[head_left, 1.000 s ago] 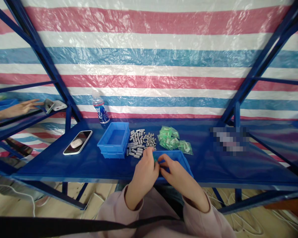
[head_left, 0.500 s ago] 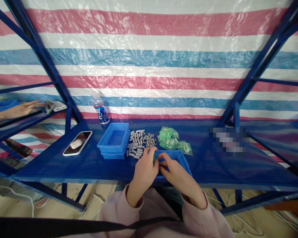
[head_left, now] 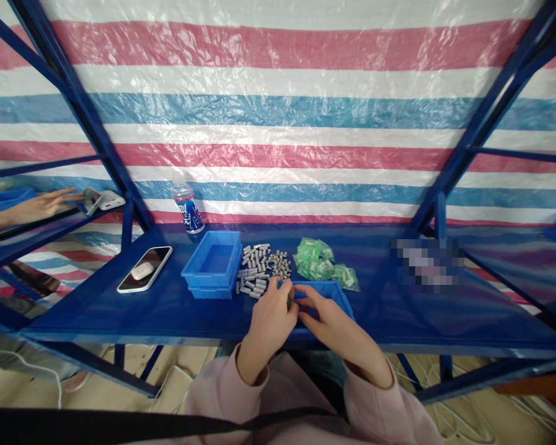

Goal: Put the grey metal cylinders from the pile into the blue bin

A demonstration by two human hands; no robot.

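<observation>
Both hands meet over the left part of a blue tray (head_left: 345, 301) at the table's front. My left hand (head_left: 272, 314) is closed around a small dark green piece (head_left: 289, 301), mostly covered by its fingers. My right hand (head_left: 322, 316) has its fingers bent and touching near that piece; whatever its fingertips pinch is hidden. Just beyond the hands lie a spread of silver metal cylinders (head_left: 254, 270) and a cluster of small metal fittings (head_left: 280, 262). Green items in clear plastic bags (head_left: 314, 259) are heaped behind the tray.
Two stacked blue trays (head_left: 212, 262) stand left of the metal parts. Farther left lies a phone (head_left: 144, 269) with a white case (head_left: 143, 270) on it. A water bottle (head_left: 188, 207) stands at the back. At far left, another person's hand (head_left: 50, 204) reaches toward a device.
My right hand has shifted very slightly to the right and its wrist has moved outward. The left hand keeps its hold on the green piece, with little other movement.
</observation>
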